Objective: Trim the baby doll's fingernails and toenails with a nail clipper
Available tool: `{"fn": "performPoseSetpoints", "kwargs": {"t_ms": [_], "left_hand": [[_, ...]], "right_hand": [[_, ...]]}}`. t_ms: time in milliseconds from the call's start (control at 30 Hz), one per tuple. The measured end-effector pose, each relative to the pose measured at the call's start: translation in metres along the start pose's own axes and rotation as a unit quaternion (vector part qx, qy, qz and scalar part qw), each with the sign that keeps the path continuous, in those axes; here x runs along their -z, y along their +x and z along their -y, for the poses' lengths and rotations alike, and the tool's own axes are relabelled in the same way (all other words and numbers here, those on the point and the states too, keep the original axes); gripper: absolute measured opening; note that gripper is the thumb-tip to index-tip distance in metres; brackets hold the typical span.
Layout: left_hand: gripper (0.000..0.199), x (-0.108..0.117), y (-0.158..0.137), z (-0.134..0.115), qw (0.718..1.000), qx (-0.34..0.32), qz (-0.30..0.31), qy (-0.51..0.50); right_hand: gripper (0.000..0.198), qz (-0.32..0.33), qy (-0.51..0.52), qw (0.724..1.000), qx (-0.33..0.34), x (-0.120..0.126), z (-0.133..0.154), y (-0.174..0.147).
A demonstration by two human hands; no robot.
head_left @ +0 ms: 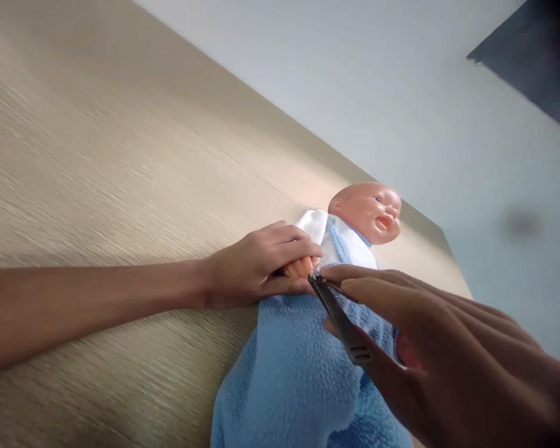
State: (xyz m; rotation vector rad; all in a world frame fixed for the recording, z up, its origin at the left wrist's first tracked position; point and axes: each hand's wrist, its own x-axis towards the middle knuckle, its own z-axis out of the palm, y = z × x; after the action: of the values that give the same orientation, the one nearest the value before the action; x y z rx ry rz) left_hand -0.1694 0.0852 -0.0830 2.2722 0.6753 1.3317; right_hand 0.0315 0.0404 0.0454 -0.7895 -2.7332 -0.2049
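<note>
A baby doll (361,208) lies on the table, dressed in a blue and white fuzzy garment (298,361). My left hand (270,255) is closed round the doll's small hand (301,267), whose fingers poke out between my thumb and index finger. Between the fingers of my right hand (424,323) is a metal nail clipper (338,317). Its jaw end meets the tips of the doll's fingers; whether the blades are around a fingertip is too small to tell. Part of the doll's other arm or hand, pinkish, shows behind my right hand.
The light wood-grained table (98,155) stretches to the left and beyond the doll. Its far edge runs diagonally past the doll's head. Behind it are a pale surface (331,68) and a dark panel (532,62) at the upper right.
</note>
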Motion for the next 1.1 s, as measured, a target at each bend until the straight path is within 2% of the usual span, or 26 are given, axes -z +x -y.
{"fn": "performPoseSetpoints", "kwargs": {"t_ms": [67, 167, 333, 467, 600, 667, 800, 933, 1000, 1100], "left_hand": [[0.027, 0.000, 0.000, 0.000, 1.000, 0.002, 0.000, 0.003], [0.025, -0.001, 0.000, 0.000, 1.000, 0.004, -0.003, 0.005], [0.026, -0.001, -0.001, 0.000, 1.000, 0.003, -0.003, 0.001], [0.025, -0.001, -0.001, -0.002, 1.000, 0.009, -0.007, -0.004], [0.024, -0.001, -0.001, -0.003, 1.000, 0.012, -0.005, -0.007], [0.024, -0.001, -0.001, -0.003, 1.000, 0.015, -0.006, -0.009], [0.025, 0.000, -0.001, -0.002, 1.000, 0.014, -0.008, -0.005], [0.028, 0.000, 0.000, -0.001, 1.000, 0.010, -0.003, 0.005], [0.029, 0.000, 0.001, -0.001, 1.000, 0.007, -0.002, 0.001], [0.028, 0.000, 0.001, -0.001, 1.000, 0.009, -0.001, -0.004]], "right_hand": [[0.010, -0.008, 0.000, 1.000, 0.018, 0.000, 0.006, 0.001], [0.007, -0.032, 0.015, 0.999, 0.006, -0.001, 0.015, 0.003], [0.024, -0.025, 0.009, 1.000, -0.014, -0.006, 0.025, 0.003], [0.020, -0.061, -0.027, 0.998, -0.005, -0.012, 0.030, 0.003], [0.023, -0.074, -0.001, 0.997, 0.005, -0.017, 0.036, 0.010], [0.028, -0.055, 0.017, 0.998, 0.019, -0.018, 0.036, 0.011], [0.014, 0.019, 0.009, 1.000, -0.015, -0.012, 0.024, 0.004], [0.012, 0.041, 0.016, 0.999, -0.031, -0.001, 0.005, -0.002], [0.016, 0.055, 0.055, 0.996, -0.038, 0.002, -0.003, -0.003], [0.026, 0.084, 0.095, 0.989, -0.082, 0.005, -0.014, -0.004]]}}
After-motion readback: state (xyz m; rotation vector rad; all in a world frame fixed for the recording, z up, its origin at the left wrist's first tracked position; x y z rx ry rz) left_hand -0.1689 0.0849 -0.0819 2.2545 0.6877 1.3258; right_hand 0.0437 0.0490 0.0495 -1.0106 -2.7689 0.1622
